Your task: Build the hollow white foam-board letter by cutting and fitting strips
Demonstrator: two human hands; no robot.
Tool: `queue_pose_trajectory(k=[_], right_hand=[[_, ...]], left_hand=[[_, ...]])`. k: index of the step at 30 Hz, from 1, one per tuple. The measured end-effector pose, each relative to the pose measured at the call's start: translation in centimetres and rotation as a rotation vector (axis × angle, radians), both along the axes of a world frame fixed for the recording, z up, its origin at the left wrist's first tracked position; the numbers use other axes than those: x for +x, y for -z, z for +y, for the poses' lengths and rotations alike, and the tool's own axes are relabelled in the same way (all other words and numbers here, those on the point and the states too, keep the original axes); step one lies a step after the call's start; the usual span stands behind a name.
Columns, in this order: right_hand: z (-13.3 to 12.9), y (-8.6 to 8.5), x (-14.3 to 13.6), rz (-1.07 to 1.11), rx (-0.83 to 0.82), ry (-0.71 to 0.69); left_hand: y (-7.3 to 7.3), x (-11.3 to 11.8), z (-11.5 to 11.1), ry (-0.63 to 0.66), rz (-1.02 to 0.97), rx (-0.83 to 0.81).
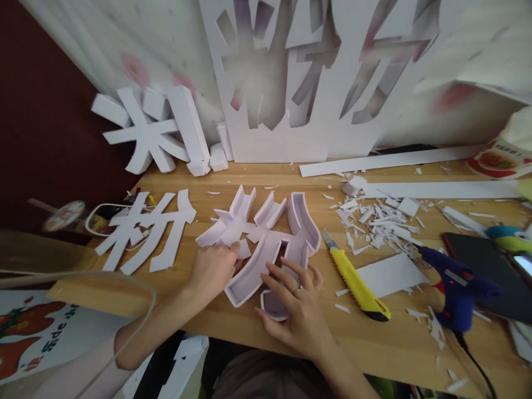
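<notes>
A hollow white foam board character (pixel 253 271) with raised side walls lies on the wooden table in front of me. My left hand (pixel 216 271) is closed at its left part, fingertips curled down and partly hidden. A small white piece (pixel 244 249) shows beside that thumb. Over the lower right strokes, my right hand (pixel 297 310) rests with fingers spread, touching the walls; a ring is on one finger. To the right lies a yellow utility knife (pixel 353 280), its blade pointing away from me.
A blue glue gun (pixel 455 288) with a cord stands at right near a dark tablet-like slab (pixel 477 266). Foam scraps (pixel 382 221) are heaped behind the knife. A flat cut-out character (pixel 153 227) lies left. A cut-out sheet (pixel 270 144) leans at the back.
</notes>
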State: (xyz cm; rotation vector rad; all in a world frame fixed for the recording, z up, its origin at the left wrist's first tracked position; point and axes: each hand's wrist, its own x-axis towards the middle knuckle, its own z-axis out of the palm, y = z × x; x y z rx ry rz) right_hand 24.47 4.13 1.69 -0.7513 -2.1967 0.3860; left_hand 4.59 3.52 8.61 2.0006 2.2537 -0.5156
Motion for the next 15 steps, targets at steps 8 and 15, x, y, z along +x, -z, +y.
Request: queue_pose_trajectory(k=[8, 15], right_hand=[[-0.08, 0.22, 0.02, 0.01, 0.017, 0.001], [-0.19, 0.39, 0.04, 0.031, 0.019, 0.008]], left_hand=[[0.27, -0.21, -0.21, 0.017, -0.022, 0.041], [-0.38, 0.11, -0.26, 0.035, -0.011, 0.044]])
